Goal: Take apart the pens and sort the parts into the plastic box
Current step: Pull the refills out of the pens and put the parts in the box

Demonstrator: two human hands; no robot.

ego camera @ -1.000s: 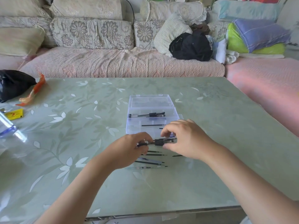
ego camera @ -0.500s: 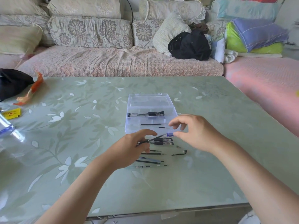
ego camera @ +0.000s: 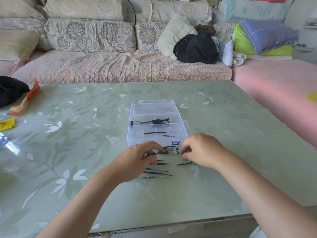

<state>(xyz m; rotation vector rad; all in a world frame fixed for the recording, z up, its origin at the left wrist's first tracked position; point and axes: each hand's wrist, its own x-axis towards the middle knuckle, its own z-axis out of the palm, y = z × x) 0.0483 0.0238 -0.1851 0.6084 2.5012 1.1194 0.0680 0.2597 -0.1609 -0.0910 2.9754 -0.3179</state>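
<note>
The clear plastic box (ego camera: 181,131) lies open mid-table, its lid folded back. Its far compartment holds pen barrels (ego camera: 151,121); the near one holds a thin black refill (ego camera: 157,132). Just in front of the box my left hand (ego camera: 137,162) pinches a black pen part (ego camera: 155,153) at its left end. Two capped pens (ego camera: 170,150) lie beside it. My right hand (ego camera: 200,150) hovers with curled, parted fingers and nothing visible in them, over a black pen clip (ego camera: 185,163). More refills and tips (ego camera: 157,172) lie under my left hand's fingers.
A black bag (ego camera: 10,91), an orange wrapper (ego camera: 25,98) and a yellow packet (ego camera: 6,124) sit at the table's left edge. A sofa with cushions and a black garment (ego camera: 195,48) stands behind the table. The table's near edge (ego camera: 171,225) lies close below my forearms.
My hands pulled a pen apart. My right hand let go, rose toward the box, then came back down beside the pens. A black clip now lies on the table.
</note>
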